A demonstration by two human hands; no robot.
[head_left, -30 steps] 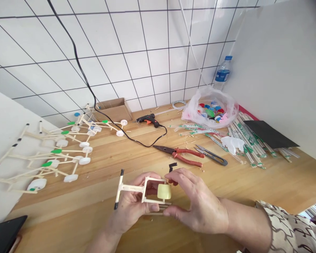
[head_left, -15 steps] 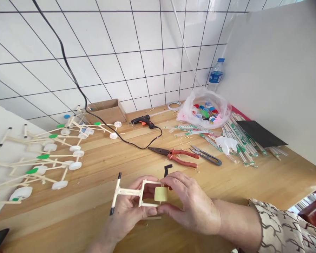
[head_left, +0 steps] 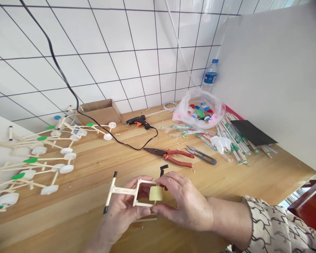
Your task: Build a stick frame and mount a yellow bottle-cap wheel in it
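Observation:
Between my hands is a small frame of pale wooden sticks [head_left: 124, 190], with a crossbar at its left end tipped in black. A yellow square piece [head_left: 156, 193] sits at the frame's right end, on a thin stick. My left hand [head_left: 122, 212] grips the frame from below, its thumb along the lower side stick. The fingers and thumb of my right hand [head_left: 185, 202] pinch the frame's right end, above and below the yellow piece. Just beyond the right fingertips lies a bent black strip [head_left: 163, 168]. A loose stick [head_left: 146, 220] lies on the table below the hands.
Red-handled pliers [head_left: 177, 160], thread snips [head_left: 202, 154] and a glue gun [head_left: 138, 121] lie ahead. Several stick models with white wheels [head_left: 49, 190] stand at left. A bag of bottle caps [head_left: 183, 110], wrapped chopsticks [head_left: 233, 138] and a black sheet [head_left: 252, 133] are at right.
The view has shifted slightly, so the table items appear further left. Both hands keep their hold on the frame, and the yellow piece looks a little more tilted.

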